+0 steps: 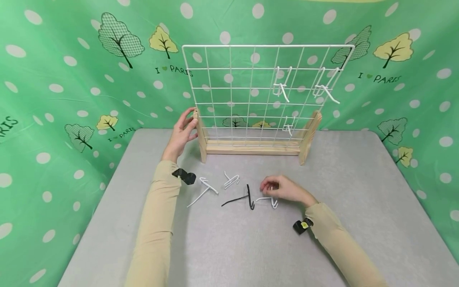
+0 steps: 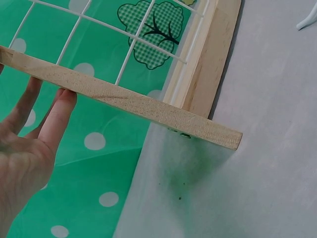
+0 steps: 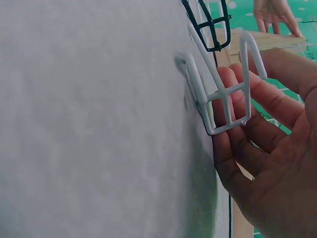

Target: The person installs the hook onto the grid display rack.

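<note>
My left hand (image 1: 180,135) grips the left wooden upright (image 2: 114,101) of a white wire grid rack (image 1: 252,87), near its top. Beside the black hook, my right hand (image 1: 285,188) has its thumb and fingers curled at a white wire display hook (image 3: 228,94) low over the table; fingers lie behind its frame in the right wrist view. To its left are a black display hook (image 1: 248,197), a small white hook (image 1: 231,181) and a longer white hook (image 1: 206,189). White hooks hang on the grid: upper middle (image 1: 281,84), upper right (image 1: 324,87) and a lower one (image 1: 288,127).
The rack stands on a wooden base bar (image 1: 251,150) toward the back of the grey table (image 1: 229,247). Behind it hangs a green curtain (image 1: 71,115) with white dots and trees. A right wooden upright (image 1: 309,137) holds the grid's other side.
</note>
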`<action>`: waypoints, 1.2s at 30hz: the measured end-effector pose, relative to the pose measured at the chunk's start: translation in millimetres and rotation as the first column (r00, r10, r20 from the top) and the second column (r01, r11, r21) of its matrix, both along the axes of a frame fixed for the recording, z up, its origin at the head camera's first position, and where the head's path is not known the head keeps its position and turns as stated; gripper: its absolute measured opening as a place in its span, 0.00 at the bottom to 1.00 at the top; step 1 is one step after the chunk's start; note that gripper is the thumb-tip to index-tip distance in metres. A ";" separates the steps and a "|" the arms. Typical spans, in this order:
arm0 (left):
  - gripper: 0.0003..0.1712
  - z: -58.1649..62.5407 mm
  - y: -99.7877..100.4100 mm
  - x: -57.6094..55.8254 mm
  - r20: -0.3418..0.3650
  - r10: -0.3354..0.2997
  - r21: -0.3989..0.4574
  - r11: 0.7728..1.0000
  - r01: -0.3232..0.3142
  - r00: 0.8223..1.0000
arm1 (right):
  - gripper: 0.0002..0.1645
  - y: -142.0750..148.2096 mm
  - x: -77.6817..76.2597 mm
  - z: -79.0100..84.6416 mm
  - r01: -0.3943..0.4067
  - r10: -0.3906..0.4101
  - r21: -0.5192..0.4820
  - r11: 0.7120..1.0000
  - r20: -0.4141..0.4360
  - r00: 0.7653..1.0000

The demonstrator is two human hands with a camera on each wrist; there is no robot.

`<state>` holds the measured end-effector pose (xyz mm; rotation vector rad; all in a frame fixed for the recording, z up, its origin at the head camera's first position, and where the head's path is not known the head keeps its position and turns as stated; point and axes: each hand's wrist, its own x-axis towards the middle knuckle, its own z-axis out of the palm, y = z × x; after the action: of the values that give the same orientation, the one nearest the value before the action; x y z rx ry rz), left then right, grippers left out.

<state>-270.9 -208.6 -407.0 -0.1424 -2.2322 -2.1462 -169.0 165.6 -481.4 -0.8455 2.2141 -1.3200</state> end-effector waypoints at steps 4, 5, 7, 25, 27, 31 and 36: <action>0.30 -0.1 0.0 0.2 0.000 -0.003 0.004 1.000 0.003 1.000 | 0.09 0.2 1.0 2.3 -0.030 0.030 0.011 0.999 0.001 1.000; 0.30 -0.2 -0.1 0.3 -0.001 -0.004 0.007 1.000 0.004 1.000 | 0.09 0.0 1.1 3.0 -0.033 0.033 0.022 0.999 -0.003 0.999; 0.30 -0.4 -0.1 0.1 -0.002 -0.006 0.011 1.000 0.006 1.000 | 0.09 0.0 1.1 3.4 -0.039 0.039 0.045 0.998 -0.013 0.999; 0.30 -1.1 -0.5 -0.8 0.000 -0.005 0.013 1.000 0.005 1.000 | 0.12 6.6 2.8 9.6 -0.058 0.059 0.121 0.991 -0.005 0.998; 0.31 -1.1 -0.5 -0.6 0.000 -0.005 0.012 1.000 0.005 1.000 | 0.12 7.0 2.5 8.5 -0.052 0.053 0.123 0.991 -0.011 0.999; 0.31 -0.5 -0.7 -1.0 -0.001 -0.007 0.013 1.000 0.007 1.000 | 0.12 4.6 6.4 18.3 -0.036 0.038 0.116 0.993 -0.015 0.999; 0.30 -0.5 -0.5 -1.6 0.001 -0.010 0.020 1.000 0.010 1.000 | 0.12 7.1 5.3 19.0 -0.030 0.029 0.112 0.993 0.008 1.000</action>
<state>-272.5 -209.1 -407.5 -0.1518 -2.2144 -2.1739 -163.7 172.6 -462.4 -0.8282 2.2390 -1.1704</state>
